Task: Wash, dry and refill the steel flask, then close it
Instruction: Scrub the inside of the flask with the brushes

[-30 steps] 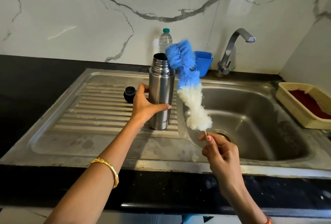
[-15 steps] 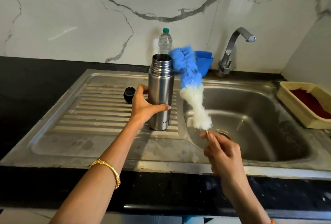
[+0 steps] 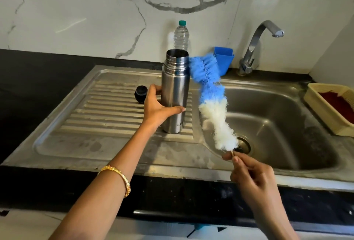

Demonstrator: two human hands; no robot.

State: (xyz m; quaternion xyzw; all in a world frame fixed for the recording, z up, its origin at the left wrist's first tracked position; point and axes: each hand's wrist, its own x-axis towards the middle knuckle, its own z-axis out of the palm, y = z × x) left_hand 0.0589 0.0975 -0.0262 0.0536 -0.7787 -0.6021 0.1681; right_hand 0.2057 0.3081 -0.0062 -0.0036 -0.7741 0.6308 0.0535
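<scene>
The steel flask [image 3: 175, 90] stands upright and uncapped on the ribbed drainboard [image 3: 107, 113]. My left hand [image 3: 158, 106] grips its lower body from the left, thumb across the front. My right hand [image 3: 249, 174] pinches the thin handle of a long bottle brush [image 3: 213, 101], blue at the top and white below. The brush leans up and left over the sink basin [image 3: 277, 124], its blue tip beside the flask's neck, outside the mouth. The flask's black cap [image 3: 140, 94] lies on the drainboard behind my left hand.
A clear water bottle [image 3: 181, 35] with a green cap stands at the wall behind the flask. A blue plastic holder [image 3: 225, 60] sits beside the tap [image 3: 256, 46]. A cream basket [image 3: 329, 111] with something red in it is at the right. Black counter surrounds the sink.
The brush has tilted lower and its blue tip has dropped from above the flask's mouth to beside its neck. My left hand and the flask have stayed in place.
</scene>
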